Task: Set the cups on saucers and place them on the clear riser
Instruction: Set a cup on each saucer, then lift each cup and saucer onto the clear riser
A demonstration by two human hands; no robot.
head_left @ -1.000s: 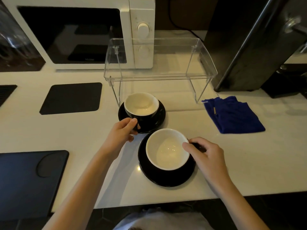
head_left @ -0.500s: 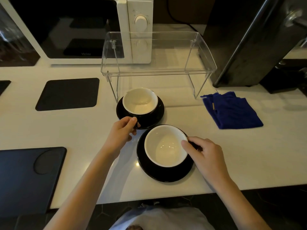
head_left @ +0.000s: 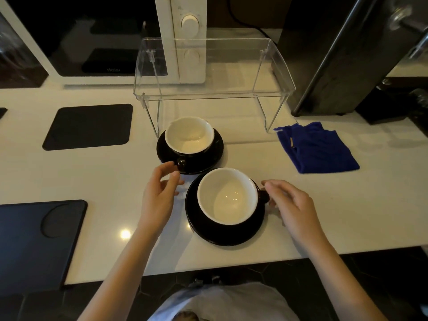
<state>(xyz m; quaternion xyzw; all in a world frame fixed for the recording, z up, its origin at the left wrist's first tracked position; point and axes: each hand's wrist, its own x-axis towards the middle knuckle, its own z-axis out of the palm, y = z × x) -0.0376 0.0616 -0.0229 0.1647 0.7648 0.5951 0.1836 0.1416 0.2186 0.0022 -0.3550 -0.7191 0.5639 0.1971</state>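
Two black cups with white insides stand on black saucers on the white counter. The far cup (head_left: 189,135) sits on its saucer (head_left: 214,150) just in front of the clear riser (head_left: 213,95), whose top is bare. The near cup (head_left: 228,196) rests on the near saucer (head_left: 222,235). My left hand (head_left: 159,193) hovers open between the two saucers, its fingers a little short of the far cup's handle. My right hand (head_left: 293,206) is open to the right of the near cup, fingertips close to its handle but apart from it.
A white microwave (head_left: 180,38) stands behind the riser. A folded blue cloth (head_left: 317,148) lies right of the cups. A black mat (head_left: 89,126) and a dark tray (head_left: 37,242) lie on the left. A black appliance (head_left: 342,54) rises at the back right.
Both hands have let go: the left released the far cup's handle and pulled back, and the right released the near cup's handle. Both cups stay on their saucers.
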